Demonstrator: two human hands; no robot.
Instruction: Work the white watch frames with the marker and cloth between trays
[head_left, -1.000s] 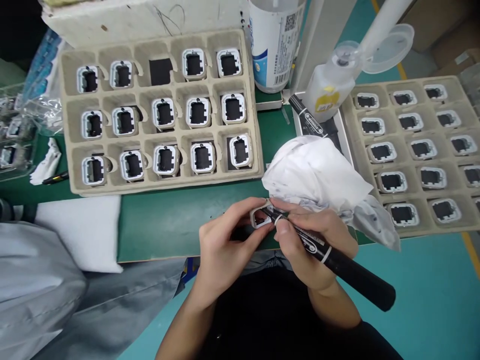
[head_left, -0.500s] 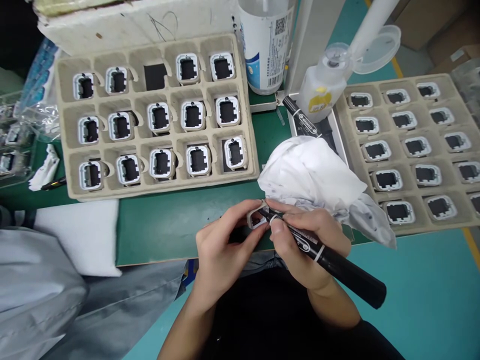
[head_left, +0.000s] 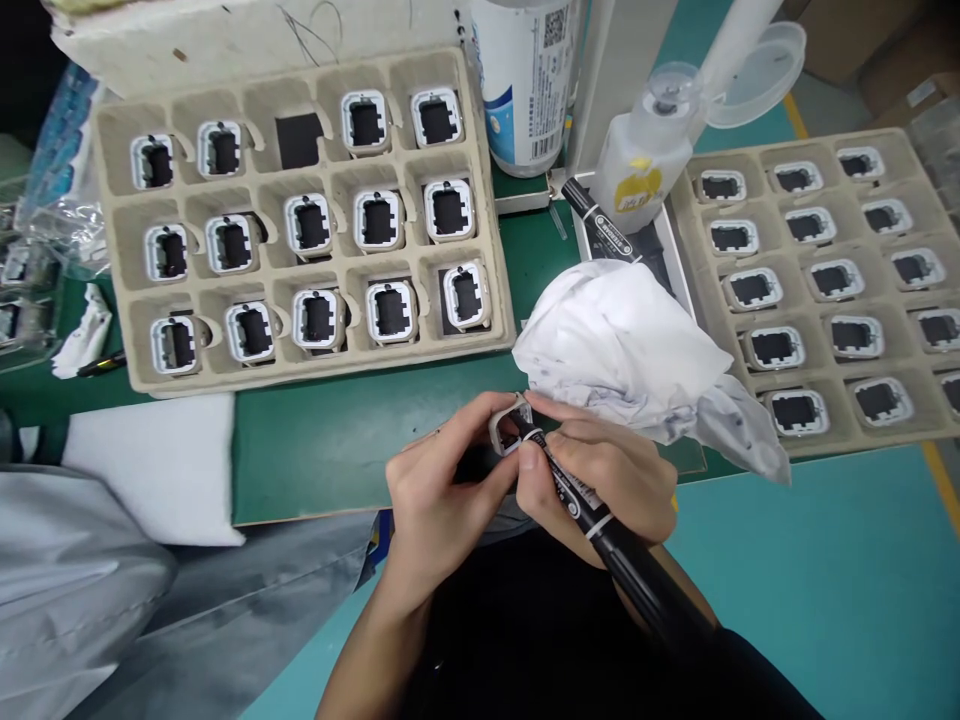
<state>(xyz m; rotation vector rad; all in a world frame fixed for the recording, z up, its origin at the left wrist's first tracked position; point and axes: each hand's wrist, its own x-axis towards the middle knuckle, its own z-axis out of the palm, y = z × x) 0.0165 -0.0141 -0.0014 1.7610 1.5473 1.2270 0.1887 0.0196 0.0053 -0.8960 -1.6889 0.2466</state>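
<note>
Between the thumb and fingers of my left hand [head_left: 442,480] is a small white rounded-square frame [head_left: 498,432], tilted on edge near the front of the green work mat. My right hand [head_left: 607,470] grips a black marker pen [head_left: 600,522] like a writing tool. Its tip reaches into the opening of the frame; the exact contact spot is hidden by fingers. Similar frames sit in the pulp tray [head_left: 322,368] beyond my hands, where one back-row pocket shows only a black square. A crumpled white cloth [head_left: 622,330] lies just beyond my right hand.
On the right stands a second pulp tray [head_left: 694,250] with more frames. Behind the cloth are another marker [head_left: 600,220], a small pump bottle [head_left: 641,165] and a large labelled bottle [head_left: 521,90]. A white pad [head_left: 157,470] and a person's grey sleeve [head_left: 67,560] are at left.
My right hand has shifted slightly left, and the marker now points more steeply into the frame. The frame has turned a little in my left hand. The whole view has shifted slightly.
</note>
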